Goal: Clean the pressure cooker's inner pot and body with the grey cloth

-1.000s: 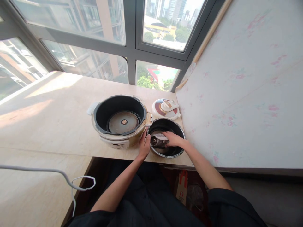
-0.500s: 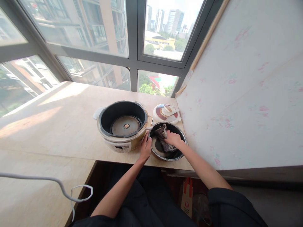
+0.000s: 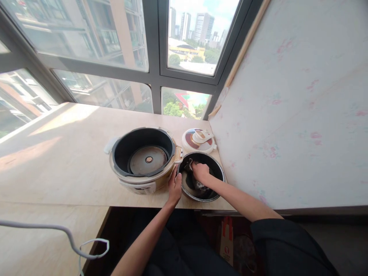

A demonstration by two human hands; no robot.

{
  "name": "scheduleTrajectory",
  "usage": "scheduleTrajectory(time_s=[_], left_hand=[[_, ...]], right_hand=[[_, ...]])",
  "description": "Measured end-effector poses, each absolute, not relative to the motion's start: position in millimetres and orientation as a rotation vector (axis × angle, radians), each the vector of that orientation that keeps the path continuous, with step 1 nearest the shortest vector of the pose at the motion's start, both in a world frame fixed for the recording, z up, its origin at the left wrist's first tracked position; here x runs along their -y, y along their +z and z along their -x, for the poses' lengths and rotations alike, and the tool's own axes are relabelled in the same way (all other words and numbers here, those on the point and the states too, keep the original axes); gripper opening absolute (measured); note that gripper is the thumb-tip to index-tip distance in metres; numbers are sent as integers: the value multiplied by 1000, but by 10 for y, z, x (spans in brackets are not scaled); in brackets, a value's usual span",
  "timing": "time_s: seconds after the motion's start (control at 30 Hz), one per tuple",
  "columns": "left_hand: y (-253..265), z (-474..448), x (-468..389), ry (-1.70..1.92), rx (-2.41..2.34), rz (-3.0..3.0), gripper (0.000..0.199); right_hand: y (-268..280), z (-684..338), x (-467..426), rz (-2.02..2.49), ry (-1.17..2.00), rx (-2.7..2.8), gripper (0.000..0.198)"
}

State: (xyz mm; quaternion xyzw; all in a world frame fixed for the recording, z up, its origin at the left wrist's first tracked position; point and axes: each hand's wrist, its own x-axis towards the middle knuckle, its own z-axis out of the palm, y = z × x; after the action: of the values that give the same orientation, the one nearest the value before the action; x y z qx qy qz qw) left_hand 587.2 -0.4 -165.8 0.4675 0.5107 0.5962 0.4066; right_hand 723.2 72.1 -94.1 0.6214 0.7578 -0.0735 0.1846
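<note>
A round dark inner pot (image 3: 217,168) with a pale, worn-looking bottom stands near the counter's front edge. My left hand (image 3: 174,188) grips its left side, thumb at the rim and fingers along the outside. Inside the pot, my right hand (image 3: 201,172) is closed on a dark patterned cloth (image 3: 200,186) pressed to the inner surface; the hand covers much of the cloth. Close by on the left sits the electric pressure cooker body (image 3: 164,183), uncovered, its heating plate (image 3: 147,168) showing inside. Behind the pot lies the cooker's lid (image 3: 198,141), with its handle up.
The pale counter (image 3: 71,165) runs left beneath the windows. A papered wall (image 3: 287,115) rises close to the pot's right. A grey cable (image 3: 43,226) crosses the lower left. Below the counter stands a paper bag (image 3: 226,241) with red handles.
My right hand has shifted left inside the pot, moving the cloth with it. My left hand keeps its hold at the pot's side. The whole view has shifted slightly.
</note>
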Motion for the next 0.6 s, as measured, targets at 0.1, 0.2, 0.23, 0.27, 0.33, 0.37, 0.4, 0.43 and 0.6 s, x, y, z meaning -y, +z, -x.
scheduleTrajectory(time_s=[0.1,0.2,0.23,0.27,0.33,0.37,0.4,0.43,0.6], left_hand=[[-1647,-5873,7,1511,-1291,-1184,53],[-1639,-5873,11,1502,-1292,-1189,53],[-1638,-5874,12,1499,-1293,-1190,53],[-1637,-5874,14,1496,-1293,-1192,53],[-1635,-5875,18,1491,-1292,-1199,53],[-1635,-5876,19,1489,-1290,-1203,53],[-1636,-5877,21,1490,-1289,-1207,53],[-1637,-5878,22,1490,-1287,-1209,52],[-1647,-5887,20,1489,-1282,-1225,53]], right_hand=[[-915,-7273,-799,-1750,-243,-2016,37],[-905,-7314,-828,-1679,-303,-1928,30],[-903,-7326,-825,-1654,-319,-1909,30],[-902,-7335,-817,-1630,-331,-1893,31],[-902,-7344,-786,-1587,-354,-1869,35],[-902,-7343,-767,-1565,-365,-1860,36],[-902,-7338,-748,-1541,-377,-1855,37],[-901,-7330,-729,-1516,-388,-1855,39],[-862,-7239,-665,-1405,-424,-1883,43]])
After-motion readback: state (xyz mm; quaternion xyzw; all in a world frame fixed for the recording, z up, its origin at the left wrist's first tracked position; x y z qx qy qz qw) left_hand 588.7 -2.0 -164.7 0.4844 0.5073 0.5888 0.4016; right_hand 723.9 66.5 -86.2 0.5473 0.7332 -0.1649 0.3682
